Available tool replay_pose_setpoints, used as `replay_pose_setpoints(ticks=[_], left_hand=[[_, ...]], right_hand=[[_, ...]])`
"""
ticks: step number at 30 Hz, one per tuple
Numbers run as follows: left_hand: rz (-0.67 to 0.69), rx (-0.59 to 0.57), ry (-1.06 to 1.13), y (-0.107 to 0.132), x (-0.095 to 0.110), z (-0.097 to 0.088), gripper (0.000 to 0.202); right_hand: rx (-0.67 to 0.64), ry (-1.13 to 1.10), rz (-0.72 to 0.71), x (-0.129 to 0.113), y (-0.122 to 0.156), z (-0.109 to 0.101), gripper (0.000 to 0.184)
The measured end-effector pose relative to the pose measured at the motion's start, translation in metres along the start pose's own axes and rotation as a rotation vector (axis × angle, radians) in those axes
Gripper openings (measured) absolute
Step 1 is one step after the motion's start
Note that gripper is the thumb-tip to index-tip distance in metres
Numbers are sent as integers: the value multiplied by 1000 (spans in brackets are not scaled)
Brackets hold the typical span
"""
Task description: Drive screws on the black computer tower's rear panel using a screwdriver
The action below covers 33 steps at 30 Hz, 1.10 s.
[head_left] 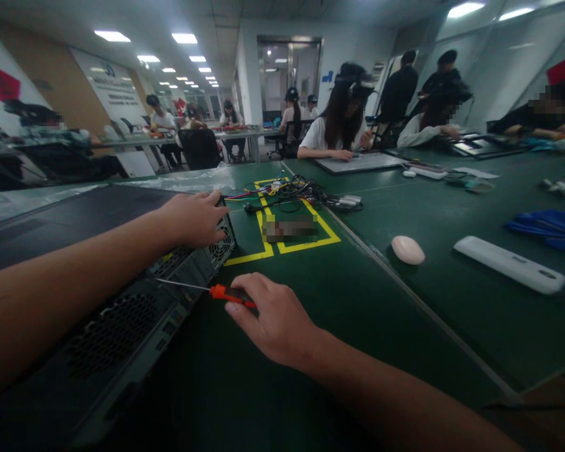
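A black computer case (122, 326) lies on its side on the green table (339, 326), its rear panel with a round fan grille (220, 246) facing me. My left hand (195, 218) rests on the case's top far corner, fingers curled over the edge. My right hand (270, 320) pinches the red and black handle of a screwdriver (216, 291). The thin shaft points left and its tip touches the rear panel of the case.
A bundle of coloured cables (292, 189) lies inside a yellow taped rectangle (327, 235) beyond the case. To the right sit a pink mouse (407, 249), a white bar-shaped device (511, 264) and blue cloth (550, 227). Other people work at tables further back.
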<state>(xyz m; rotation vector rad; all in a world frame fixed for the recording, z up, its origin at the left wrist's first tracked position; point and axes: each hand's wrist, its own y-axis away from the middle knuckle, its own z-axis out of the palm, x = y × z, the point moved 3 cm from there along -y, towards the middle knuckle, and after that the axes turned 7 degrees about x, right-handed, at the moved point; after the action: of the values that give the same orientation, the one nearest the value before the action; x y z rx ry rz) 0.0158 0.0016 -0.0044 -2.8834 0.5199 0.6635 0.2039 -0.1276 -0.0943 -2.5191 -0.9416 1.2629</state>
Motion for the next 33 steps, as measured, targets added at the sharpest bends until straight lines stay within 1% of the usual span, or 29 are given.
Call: replay_pose_setpoints(ticks=[4, 8, 12, 18, 27, 33], left_hand=[[-5, -16, 6, -1, 0, 1, 71], [11, -17, -32, -1, 1, 1, 69], [11, -19, -38, 0, 2, 0, 69], [6, -13, -34, -1, 1, 1, 70], [17, 10, -29, -1, 0, 4, 71], [29, -6, -70, -1, 1, 3, 71]], right_hand=[[-9, 13, 11, -1, -1, 0, 28], [-22, -15, 12, -1, 0, 0, 30], [-5, -53, 3, -1, 1, 0, 37], [1, -25, 9, -2, 1, 1, 23], [-13, -24, 5, -1, 0, 1, 22], [-23, -16, 17, -1, 1, 0, 22]])
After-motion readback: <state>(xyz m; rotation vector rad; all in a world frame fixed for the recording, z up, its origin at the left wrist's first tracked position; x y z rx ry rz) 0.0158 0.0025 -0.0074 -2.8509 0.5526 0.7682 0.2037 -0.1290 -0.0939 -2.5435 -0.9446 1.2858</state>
